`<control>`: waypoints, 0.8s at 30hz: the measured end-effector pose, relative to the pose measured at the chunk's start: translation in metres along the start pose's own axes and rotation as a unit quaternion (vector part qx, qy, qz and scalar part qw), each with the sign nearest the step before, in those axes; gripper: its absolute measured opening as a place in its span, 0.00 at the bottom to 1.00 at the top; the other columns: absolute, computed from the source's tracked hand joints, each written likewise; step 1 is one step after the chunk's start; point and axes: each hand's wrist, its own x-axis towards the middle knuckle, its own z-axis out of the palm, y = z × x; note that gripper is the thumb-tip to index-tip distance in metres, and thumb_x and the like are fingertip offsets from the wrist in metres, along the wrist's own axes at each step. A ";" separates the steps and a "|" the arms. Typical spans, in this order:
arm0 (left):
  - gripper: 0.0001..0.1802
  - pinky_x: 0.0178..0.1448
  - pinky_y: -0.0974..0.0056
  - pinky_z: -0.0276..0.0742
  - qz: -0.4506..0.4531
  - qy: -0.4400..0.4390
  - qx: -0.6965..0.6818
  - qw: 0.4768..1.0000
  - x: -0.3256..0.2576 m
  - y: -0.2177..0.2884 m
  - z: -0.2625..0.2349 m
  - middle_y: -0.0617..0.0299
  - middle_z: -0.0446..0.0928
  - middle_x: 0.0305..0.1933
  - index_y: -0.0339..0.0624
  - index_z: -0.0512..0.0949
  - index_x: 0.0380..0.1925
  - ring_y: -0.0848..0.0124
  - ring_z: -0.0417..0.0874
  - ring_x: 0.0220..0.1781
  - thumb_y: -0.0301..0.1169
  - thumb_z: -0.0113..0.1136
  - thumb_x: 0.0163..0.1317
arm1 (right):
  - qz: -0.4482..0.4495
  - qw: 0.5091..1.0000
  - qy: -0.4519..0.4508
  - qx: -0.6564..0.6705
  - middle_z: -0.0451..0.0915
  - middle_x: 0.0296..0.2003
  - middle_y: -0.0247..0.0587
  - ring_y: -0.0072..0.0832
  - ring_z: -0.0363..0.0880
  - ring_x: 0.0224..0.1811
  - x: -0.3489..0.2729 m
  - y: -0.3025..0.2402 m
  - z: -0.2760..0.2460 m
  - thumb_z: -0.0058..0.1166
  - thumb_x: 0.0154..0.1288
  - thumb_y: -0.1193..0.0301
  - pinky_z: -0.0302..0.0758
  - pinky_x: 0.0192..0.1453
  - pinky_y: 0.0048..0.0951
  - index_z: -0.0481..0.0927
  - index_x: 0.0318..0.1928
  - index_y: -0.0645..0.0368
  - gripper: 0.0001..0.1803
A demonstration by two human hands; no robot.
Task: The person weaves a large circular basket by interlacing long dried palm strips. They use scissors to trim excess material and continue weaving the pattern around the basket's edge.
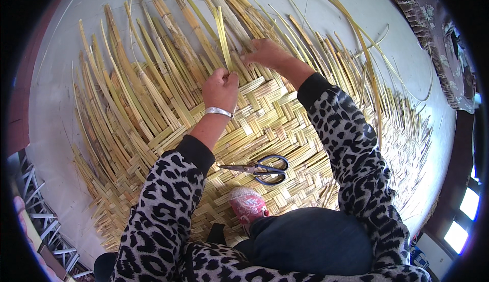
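Observation:
My left hand [221, 90] is closed, pinching a slim yellow-green bamboo strip [222, 35] that rises from the edge of the weave. Just to the right, my right hand [270, 55] lies over several loose strip ends, thumb apart from the index finger; its other fingertips are partly hidden. A wide, greyish bamboo strip [226, 7] runs up to this hand. Beneath both arms spreads a woven bamboo mat [277, 124] with a slanting pattern and long unwoven ends. Scissors [260, 169] with dark handles lie on the mat below my hands.
My pink patterned shoe [247, 203] rests on the mat near the scissors. Long thin strips [364, 32] arch loosely at the upper right. Unwoven ends fan out over the pale floor [56, 86]. Patterned brown fabric [433, 32] hangs at the far right.

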 end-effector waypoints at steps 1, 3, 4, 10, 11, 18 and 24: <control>0.14 0.37 0.58 0.77 -0.009 -0.003 0.000 1.000 0.000 0.000 0.000 0.49 0.81 0.25 0.35 0.80 0.30 0.55 0.83 0.28 0.38 0.60 0.58 | -0.013 1.000 0.004 0.019 0.82 0.38 0.44 0.33 0.79 0.44 0.000 0.001 0.000 0.70 0.51 0.54 0.74 0.49 0.35 0.79 0.50 0.66 0.32; 0.14 0.37 0.58 0.77 -0.023 -0.002 -0.028 0.999 0.000 0.001 0.000 0.49 0.81 0.25 0.35 0.79 0.30 0.55 0.83 0.28 0.37 0.60 0.58 | -0.004 0.999 0.012 0.036 0.79 0.30 0.38 0.28 0.77 0.37 -0.003 0.004 0.000 0.70 0.53 0.54 0.72 0.43 0.34 0.81 0.42 0.68 0.28; 0.14 0.37 0.57 0.77 -0.032 -0.001 -0.042 0.999 0.000 0.001 0.001 0.48 0.80 0.26 0.35 0.79 0.30 0.55 0.83 0.28 0.37 0.60 0.58 | -0.005 0.997 0.009 0.073 0.77 0.29 0.35 0.26 0.74 0.34 -0.005 0.005 -0.001 0.69 0.54 0.54 0.70 0.40 0.33 0.80 0.39 0.67 0.26; 0.13 0.36 0.60 0.75 0.102 -0.073 0.095 0.988 0.008 -0.002 -0.001 0.52 0.80 0.26 0.36 0.80 0.33 0.60 0.80 0.28 0.37 0.63 0.60 | -0.015 0.950 -0.061 0.305 0.77 0.28 0.34 0.22 0.71 0.30 -0.012 0.001 -0.008 0.66 0.60 0.55 0.71 0.38 0.31 0.82 0.38 0.61 0.20; 0.13 0.37 0.59 0.75 0.106 -0.093 0.096 0.985 0.010 -0.004 -0.002 0.51 0.80 0.27 0.37 0.81 0.34 0.59 0.80 0.28 0.37 0.63 0.61 | -0.034 0.932 -0.070 0.353 0.77 0.29 0.33 0.21 0.71 0.31 -0.013 0.000 -0.010 0.66 0.61 0.56 0.72 0.39 0.30 0.82 0.40 0.60 0.19; 0.13 0.43 0.57 0.77 0.076 -0.172 0.099 0.977 0.027 -0.005 -0.012 0.51 0.83 0.34 0.40 0.82 0.38 0.55 0.83 0.36 0.38 0.62 0.62 | -0.099 0.913 0.035 0.395 0.81 0.44 0.36 0.21 0.78 0.47 -0.013 0.004 -0.036 0.61 0.66 0.63 0.75 0.57 0.26 0.77 0.56 0.63 0.23; 0.11 0.43 0.63 0.78 0.054 -0.192 0.088 0.976 0.024 -0.003 -0.013 0.54 0.84 0.34 0.42 0.83 0.40 0.64 0.85 0.36 0.35 0.63 0.61 | -0.003 0.951 0.183 0.249 0.84 0.33 0.42 0.23 0.84 0.28 -0.052 0.031 -0.032 0.56 0.63 0.75 0.82 0.37 0.23 0.84 0.45 0.63 0.11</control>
